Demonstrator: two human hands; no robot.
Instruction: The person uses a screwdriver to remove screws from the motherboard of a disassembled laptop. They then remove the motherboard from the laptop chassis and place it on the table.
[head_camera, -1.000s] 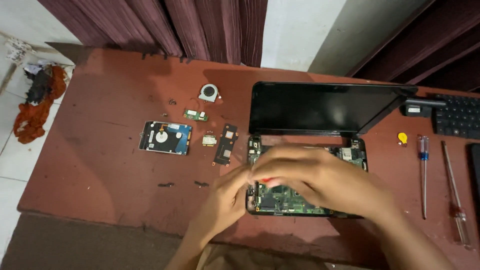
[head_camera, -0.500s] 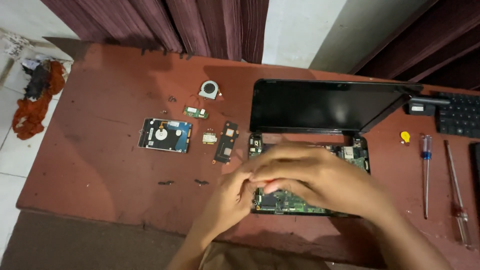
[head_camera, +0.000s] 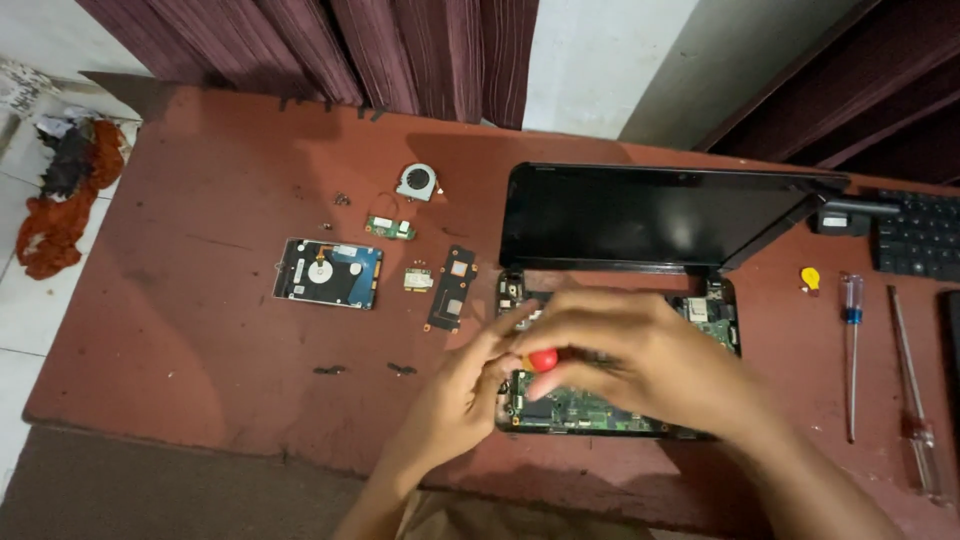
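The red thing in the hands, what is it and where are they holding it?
It looks like a screwdriver's red handle. The right hand wraps around it, the left hand touches it; the tip is hidden.

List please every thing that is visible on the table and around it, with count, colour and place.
table: 1, reddish brown, fills the view
laptop: 1, black, opened up with green board exposed, centre right
hard drive: 1, silver and blue, left of centre
cooling fan: 1, grey, far side of table
small circuit boards: 2, green, between fan and hard drive
long dark board: 1, black, left of laptop
screwdrivers: 2, blue-handled and clear-handled, right side
keyboard: 1, black, far right
yellow small item: 1, right of laptop
curtains: dark maroon, behind table
cloth: orange and dark, on floor, left
left hand: 1, over laptop base
right hand: 1, over laptop base, red round tool end showing between the fingers
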